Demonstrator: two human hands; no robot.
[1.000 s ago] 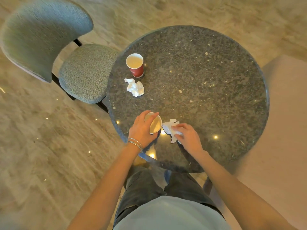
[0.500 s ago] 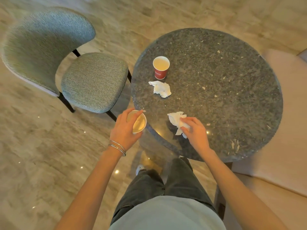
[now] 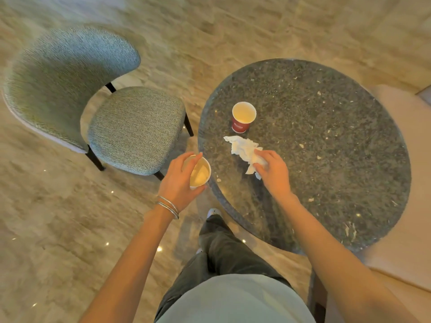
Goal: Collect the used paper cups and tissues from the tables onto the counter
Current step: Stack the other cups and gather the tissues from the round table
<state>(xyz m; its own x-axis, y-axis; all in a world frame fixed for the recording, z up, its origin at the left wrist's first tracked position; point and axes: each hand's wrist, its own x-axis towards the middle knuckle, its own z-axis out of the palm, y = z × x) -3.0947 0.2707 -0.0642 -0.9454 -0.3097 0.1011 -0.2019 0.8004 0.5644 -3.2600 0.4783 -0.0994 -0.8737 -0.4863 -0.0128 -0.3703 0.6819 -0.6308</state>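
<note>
Cup (image 3: 199, 174) gripped in left hand (image 3: 178, 183), tissue (image 3: 253, 159) pinched in right hand (image 3: 272, 171).
Second cup (image 3: 243, 117) upright on desk (image 3: 338, 159), at twelve o'clock from another tissue (image 3: 240, 144).

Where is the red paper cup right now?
The red paper cup stands upright on the round stone table, towards its left side nearest the chair, just beyond the crumpled tissue.

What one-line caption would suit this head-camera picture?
Clearing a round stone table: left hand holds one paper cup, right hand gathers tissues near the red cup.
</note>
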